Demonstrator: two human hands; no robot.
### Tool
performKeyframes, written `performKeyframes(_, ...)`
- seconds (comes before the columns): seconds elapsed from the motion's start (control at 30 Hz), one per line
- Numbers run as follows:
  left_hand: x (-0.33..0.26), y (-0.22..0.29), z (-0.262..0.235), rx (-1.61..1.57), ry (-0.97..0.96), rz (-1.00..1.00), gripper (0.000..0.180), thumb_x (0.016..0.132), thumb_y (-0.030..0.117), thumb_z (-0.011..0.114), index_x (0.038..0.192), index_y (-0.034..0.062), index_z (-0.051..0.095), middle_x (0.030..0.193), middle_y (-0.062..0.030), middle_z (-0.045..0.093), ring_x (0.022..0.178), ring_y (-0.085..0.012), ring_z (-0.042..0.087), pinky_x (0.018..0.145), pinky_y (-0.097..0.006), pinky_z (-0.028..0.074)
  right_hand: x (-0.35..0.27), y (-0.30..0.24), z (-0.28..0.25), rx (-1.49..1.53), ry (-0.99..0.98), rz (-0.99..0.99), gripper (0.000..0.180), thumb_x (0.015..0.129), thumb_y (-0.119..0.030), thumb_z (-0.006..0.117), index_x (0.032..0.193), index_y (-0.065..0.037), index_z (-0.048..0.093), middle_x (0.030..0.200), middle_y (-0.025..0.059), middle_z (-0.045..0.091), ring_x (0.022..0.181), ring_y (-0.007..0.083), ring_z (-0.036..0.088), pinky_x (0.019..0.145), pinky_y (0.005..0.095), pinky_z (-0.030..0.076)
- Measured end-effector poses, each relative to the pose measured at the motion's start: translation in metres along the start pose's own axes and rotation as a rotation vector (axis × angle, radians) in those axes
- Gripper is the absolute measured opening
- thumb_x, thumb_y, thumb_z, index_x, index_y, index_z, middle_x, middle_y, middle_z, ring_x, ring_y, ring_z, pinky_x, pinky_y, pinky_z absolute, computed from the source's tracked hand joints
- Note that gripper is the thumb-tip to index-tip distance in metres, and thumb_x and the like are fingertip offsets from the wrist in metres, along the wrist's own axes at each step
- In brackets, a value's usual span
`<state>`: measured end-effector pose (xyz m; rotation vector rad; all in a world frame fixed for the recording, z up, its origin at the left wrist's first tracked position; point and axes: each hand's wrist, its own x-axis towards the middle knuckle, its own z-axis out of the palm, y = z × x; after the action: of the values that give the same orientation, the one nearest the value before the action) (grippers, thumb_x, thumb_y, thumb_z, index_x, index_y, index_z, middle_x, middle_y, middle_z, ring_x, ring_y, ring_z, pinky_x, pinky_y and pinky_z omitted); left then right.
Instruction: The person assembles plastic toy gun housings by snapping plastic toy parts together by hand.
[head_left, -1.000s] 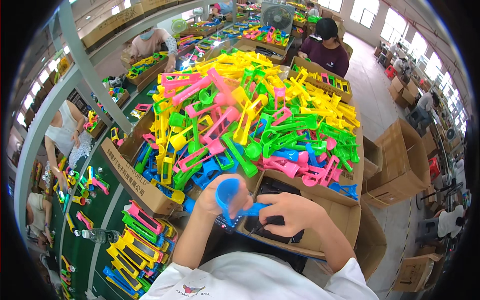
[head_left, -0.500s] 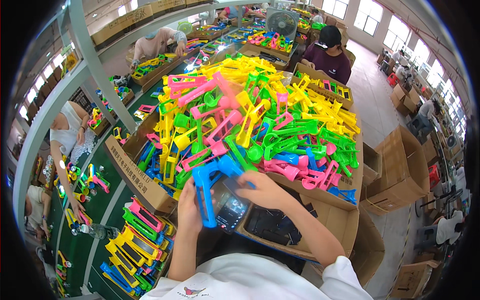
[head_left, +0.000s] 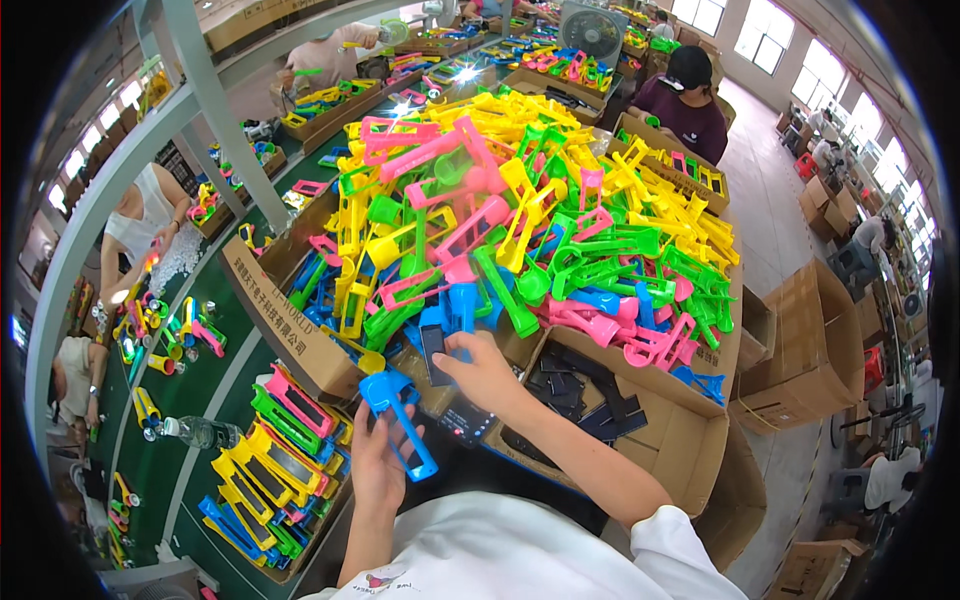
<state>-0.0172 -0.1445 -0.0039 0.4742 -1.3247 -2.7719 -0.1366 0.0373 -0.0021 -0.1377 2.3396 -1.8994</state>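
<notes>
My left hand [head_left: 374,468] grips a blue plastic frame [head_left: 378,390] with a rounded, cup-like end and a long open slot, tilted in front of my body. Between the thumb and fingers of my right hand [head_left: 474,366] is a flat dark rectangular panel [head_left: 434,356], held apart from the blue frame. Below my right hand lies a phone [head_left: 466,420] with its screen lit. Beside my right forearm, several dark panels [head_left: 560,388] lie loose in an open cardboard box [head_left: 690,440].
A heap of yellow, green, pink and blue plastic frames [head_left: 560,220] rises ahead. At left, a box [head_left: 335,500] holds stacked frames with dark panels, beside a clear bottle [head_left: 203,432] on the green conveyor belt [head_left: 222,378]. Co-workers sit around; large cartons [head_left: 810,345] stand at right.
My left hand has lowered the blue frame, which now tilts the other way. My right hand has moved away from it, slightly left, with the dark panel now plainly in its fingers.
</notes>
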Motion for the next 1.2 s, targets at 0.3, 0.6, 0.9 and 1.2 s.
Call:
performKeyframes(0.3,0.015,-0.015,0.016,0.146,-0.086,0.077,0.066,0.106,0.022,0.06,0.16,0.0106,0.025,0.142,-0.0179,0.059,0.119,-0.0274,0.066,0.096,-0.041,0.057,-0.065,-0.028,-0.029,0.337,-0.22,0.153,0.021,0.094,-0.013,0.075,0.105,0.003,0.067,0.105,0.0092,0.072,0.088,0.0109,0.068,0.076,0.0253,0.055)
performKeyframes(0.6,0.009,-0.041,0.032,0.105,-0.232,-0.034,0.059,0.102,0.016,0.066,0.151,-0.0064,0.041,0.13,-0.02,0.067,0.119,-0.0258,0.067,0.099,-0.039,0.056,-0.111,-0.023,-0.017,0.074,-0.034,0.151,0.022,0.093,-0.015,0.077,0.101,0.005,0.073,0.085,0.0094,0.076,0.077,0.0117,0.071,0.071,0.0268,0.058)
performKeyframes(0.9,0.001,-0.032,0.035,0.108,-0.184,-0.003,0.049,0.101,0.009,0.065,0.144,-0.0076,0.048,0.129,-0.0223,0.067,0.118,-0.0245,0.067,0.103,-0.037,0.053,-0.111,-0.016,-0.007,0.16,-0.061,0.218,0.021,0.092,-0.016,0.079,0.102,0.003,0.073,0.085,0.0079,0.075,0.075,0.0108,0.07,0.069,0.027,0.058)
performKeyframes(1.2,-0.003,-0.03,0.033,0.116,-0.137,0.004,0.042,0.093,-0.003,0.059,0.135,-0.008,0.057,0.124,-0.0212,0.069,0.111,-0.0219,0.069,0.101,-0.036,0.053,-0.115,-0.022,-0.002,0.113,-0.053,0.212,0.018,0.092,-0.012,0.078,0.101,0.002,0.073,0.084,0.0078,0.075,0.073,0.0091,0.068,0.068,0.0252,0.054)
